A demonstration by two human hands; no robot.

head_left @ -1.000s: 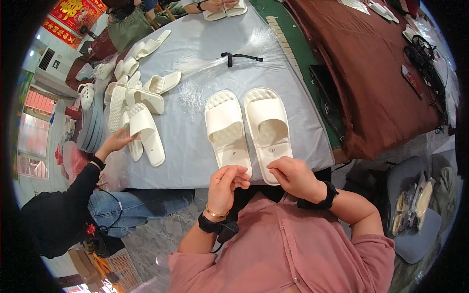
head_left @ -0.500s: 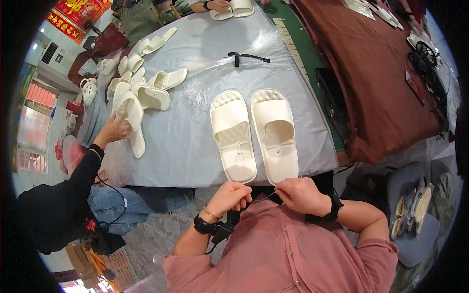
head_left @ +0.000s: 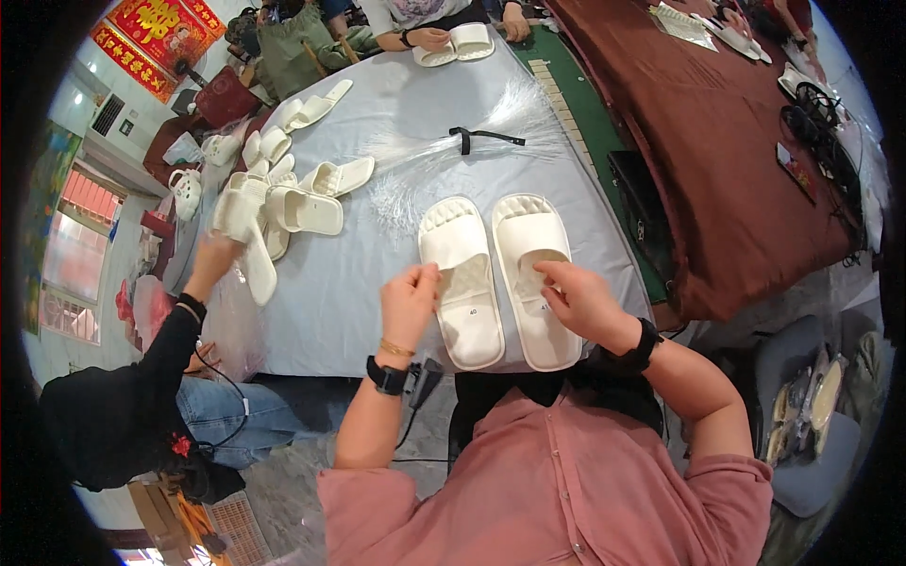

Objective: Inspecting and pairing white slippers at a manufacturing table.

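Two cream slippers, the left slipper [head_left: 472,330] and the right slipper [head_left: 550,341], lie side by side near the table's front edge, toes pointing away from me. My left hand [head_left: 411,300] is closed in a pinch at the outer edge of the left slipper, just below its strap. Over the right slipper, below its strap opening, my right hand [head_left: 587,304] has its thumb and forefinger drawn together. Any thin strand between my fingers is too fine to make out. Beyond the toes lies a bundle of clear plastic strands [head_left: 415,170] with a black strap [head_left: 491,139] round it.
A grey cloth covers the table [head_left: 377,274]. To the left, a person's blurred hand [head_left: 219,253] reaches to a pile of cream slippers [head_left: 311,211]. Another person's hand [head_left: 429,38] is on slippers at the far edge. A brown-covered table [head_left: 736,208] stands right.
Both my hands have moved forward from the table edge and apart, up beside the straps. The thin strand between them earlier is no longer visible. The left person's hand has shifted on the pile.
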